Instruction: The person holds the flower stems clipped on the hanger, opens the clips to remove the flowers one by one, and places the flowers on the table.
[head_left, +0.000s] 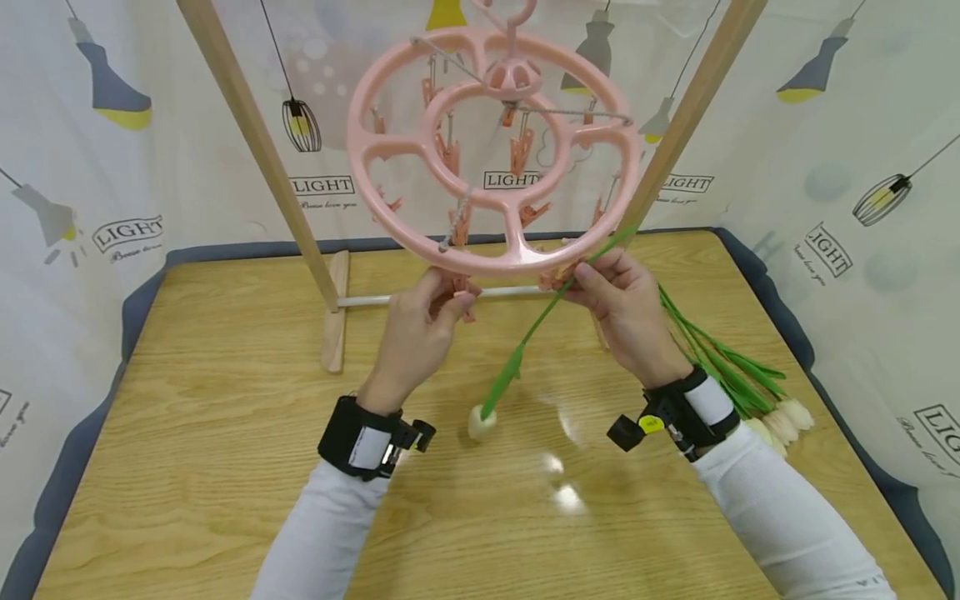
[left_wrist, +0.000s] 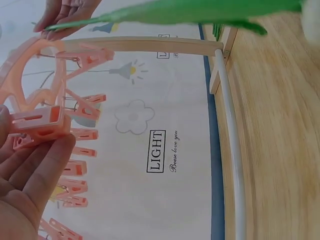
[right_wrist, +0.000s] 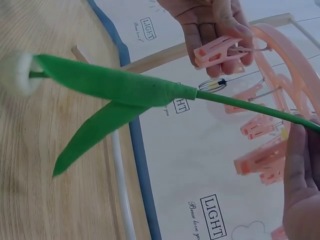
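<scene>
My left hand [head_left: 411, 337] holds a pink clothespin [right_wrist: 216, 52] between thumb and fingers, under the front rim of a round pink drying hanger [head_left: 487, 265]. Farther right along that rim, my right hand [head_left: 633, 321] pinches the green stem of a white artificial tulip [head_left: 512, 367]. The tulip slants down to the left, its flower head lowest, over the table. Close beside the right fingertips hang more pink clothespins [head_left: 557, 277]. In the right wrist view the tulip's broad leaves spread across the picture, with the held clothespin beyond them.
A wooden stand with slanted posts [head_left: 258, 154] and a white crossbar [head_left: 363, 301] is behind the hands. Several white tulips [head_left: 738, 367] lie on the wooden table [head_left: 225, 467] at the right. Printed cloth [head_left: 217, 200] surrounds the table's back and sides.
</scene>
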